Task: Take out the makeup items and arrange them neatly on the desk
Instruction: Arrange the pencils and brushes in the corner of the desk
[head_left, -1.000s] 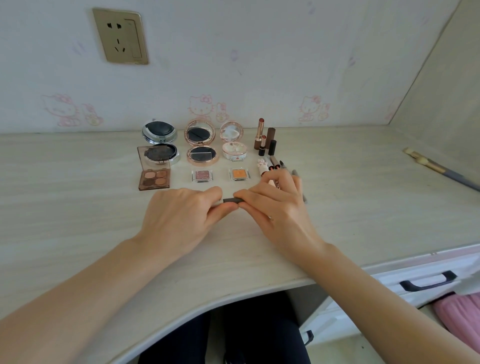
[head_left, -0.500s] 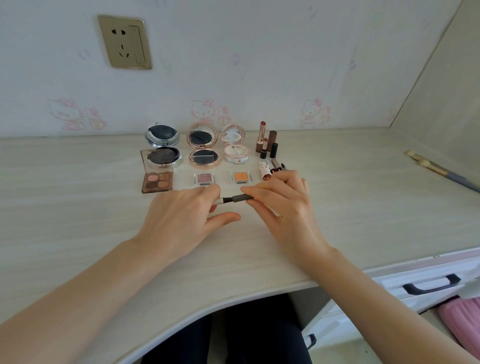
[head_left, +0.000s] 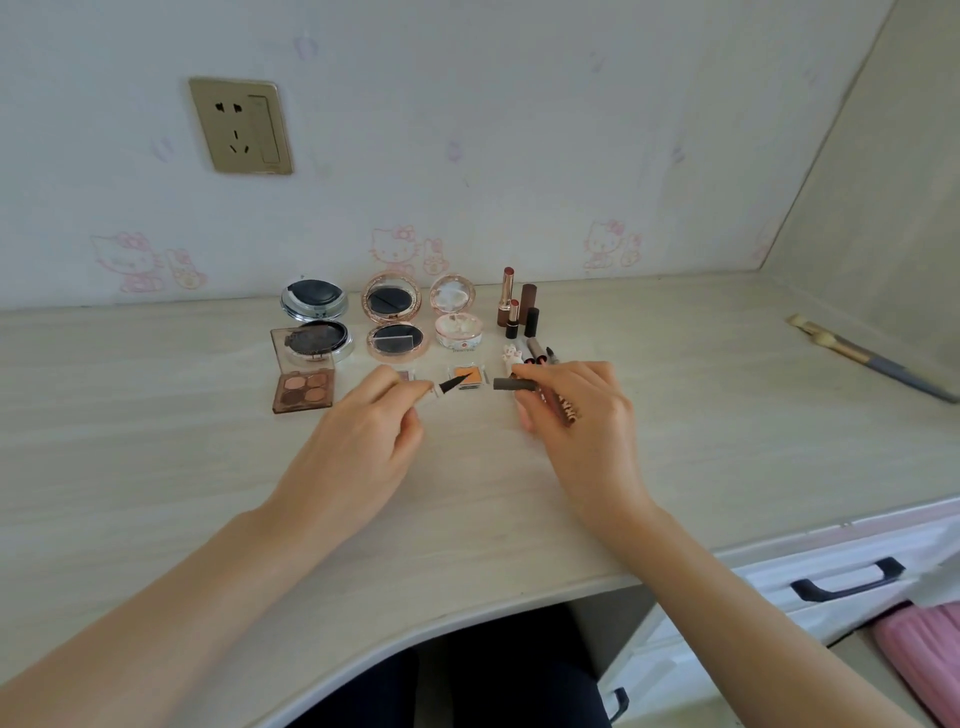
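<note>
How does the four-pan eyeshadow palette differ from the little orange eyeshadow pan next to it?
The four-pan palette holds four brown and peach shades; the orange pan holds one. The palette is larger, with a raised clear lid; no lid shows on the orange pan. The palette sits at the row's left end, the orange pan nearer the middle. Both lie flat on the desk.

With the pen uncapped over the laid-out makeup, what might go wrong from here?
1. The left hand holds the pen with its dark tip bare, just beside the orange eyeshadow pan; a slip may smear it or the desk.
2. The right hand, pinching the cap, lies over the pens behind and may knock them askew.
</note>
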